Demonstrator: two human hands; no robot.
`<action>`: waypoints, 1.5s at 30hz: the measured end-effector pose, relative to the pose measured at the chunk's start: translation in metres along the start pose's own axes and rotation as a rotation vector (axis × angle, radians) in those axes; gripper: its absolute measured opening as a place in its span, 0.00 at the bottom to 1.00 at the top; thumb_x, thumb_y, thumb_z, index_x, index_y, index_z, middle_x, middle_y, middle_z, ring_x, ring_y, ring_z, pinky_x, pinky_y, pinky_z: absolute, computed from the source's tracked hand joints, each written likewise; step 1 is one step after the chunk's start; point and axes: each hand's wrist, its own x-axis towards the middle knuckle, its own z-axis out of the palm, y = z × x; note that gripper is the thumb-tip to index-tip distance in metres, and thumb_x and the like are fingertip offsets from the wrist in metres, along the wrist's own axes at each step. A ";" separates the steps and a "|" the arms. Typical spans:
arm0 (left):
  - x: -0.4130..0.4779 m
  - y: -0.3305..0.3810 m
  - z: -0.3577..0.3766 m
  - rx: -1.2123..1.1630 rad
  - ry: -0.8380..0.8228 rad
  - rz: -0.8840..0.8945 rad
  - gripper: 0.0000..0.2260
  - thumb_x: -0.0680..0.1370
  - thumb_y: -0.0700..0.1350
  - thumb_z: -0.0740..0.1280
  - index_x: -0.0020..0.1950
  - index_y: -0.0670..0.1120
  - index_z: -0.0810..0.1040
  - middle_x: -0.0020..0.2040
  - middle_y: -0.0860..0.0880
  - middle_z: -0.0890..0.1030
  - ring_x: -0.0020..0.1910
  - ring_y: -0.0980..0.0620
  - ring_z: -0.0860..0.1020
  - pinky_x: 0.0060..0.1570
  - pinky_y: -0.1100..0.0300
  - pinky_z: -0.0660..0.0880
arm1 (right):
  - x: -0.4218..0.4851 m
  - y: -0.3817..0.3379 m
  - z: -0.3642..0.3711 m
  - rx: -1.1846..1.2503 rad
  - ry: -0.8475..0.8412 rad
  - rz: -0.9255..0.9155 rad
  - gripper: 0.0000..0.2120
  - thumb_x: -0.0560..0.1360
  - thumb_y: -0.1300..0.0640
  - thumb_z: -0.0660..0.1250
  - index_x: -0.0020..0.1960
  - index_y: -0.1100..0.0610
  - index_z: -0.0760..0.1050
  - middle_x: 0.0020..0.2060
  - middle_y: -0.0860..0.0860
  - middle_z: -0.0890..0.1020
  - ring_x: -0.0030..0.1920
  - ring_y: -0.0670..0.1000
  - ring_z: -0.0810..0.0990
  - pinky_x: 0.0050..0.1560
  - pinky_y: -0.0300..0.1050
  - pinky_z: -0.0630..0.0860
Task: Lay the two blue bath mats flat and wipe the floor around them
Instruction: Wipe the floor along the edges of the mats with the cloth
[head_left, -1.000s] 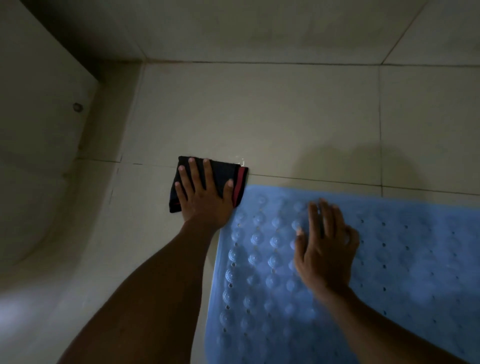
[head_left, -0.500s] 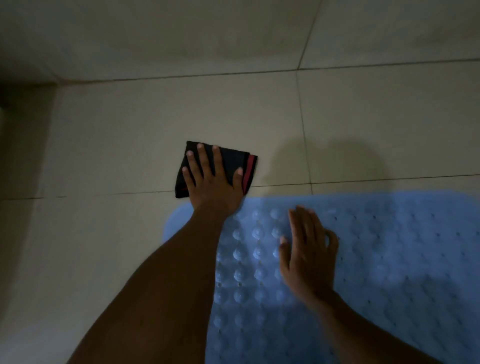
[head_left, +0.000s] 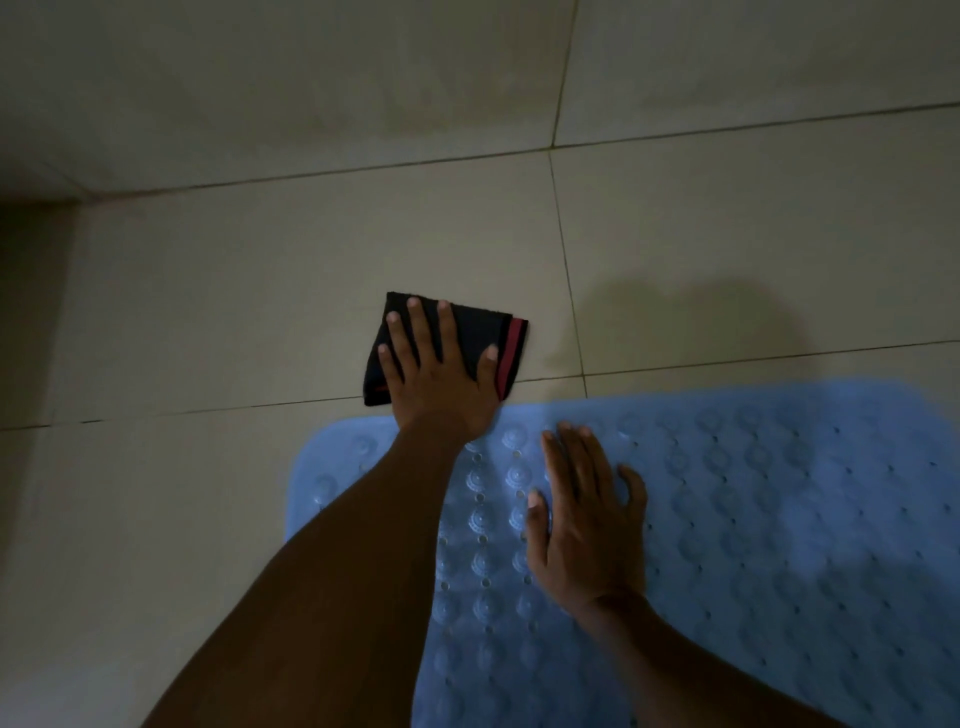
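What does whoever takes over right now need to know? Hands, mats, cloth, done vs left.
Left hand: flat, fingers spread, pressing the black cloth onto the floor tile just beyond the mat's far edge.
Right hand: open, palm down on the blue bath mat.
Done: this mat appears to lie flat.
Left: wiping around it is under way; the second mat is out of view, so its state is unknown.

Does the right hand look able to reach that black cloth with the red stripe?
Probably yes: the right hand lies flat on the blue mat, near the cloth; only the left hand covers it.
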 end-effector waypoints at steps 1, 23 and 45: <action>0.000 -0.002 -0.004 -0.035 -0.008 0.018 0.35 0.82 0.67 0.43 0.83 0.50 0.36 0.83 0.43 0.34 0.81 0.41 0.32 0.77 0.42 0.33 | 0.000 0.001 0.001 0.006 0.001 -0.003 0.31 0.79 0.45 0.55 0.80 0.51 0.58 0.79 0.51 0.62 0.80 0.52 0.58 0.72 0.63 0.59; -0.102 -0.062 0.038 -0.010 0.224 -0.022 0.32 0.84 0.57 0.45 0.84 0.42 0.42 0.84 0.43 0.42 0.83 0.47 0.40 0.80 0.49 0.40 | 0.177 -0.082 0.004 -0.086 -0.097 -0.623 0.27 0.84 0.49 0.47 0.82 0.54 0.52 0.82 0.51 0.54 0.82 0.54 0.50 0.80 0.60 0.49; -0.139 0.054 0.059 0.050 0.096 0.225 0.34 0.83 0.60 0.48 0.84 0.44 0.44 0.84 0.45 0.41 0.83 0.46 0.39 0.79 0.49 0.39 | 0.171 0.071 -0.032 -0.075 -0.070 -0.526 0.26 0.84 0.49 0.49 0.81 0.51 0.56 0.82 0.49 0.56 0.81 0.52 0.53 0.80 0.58 0.50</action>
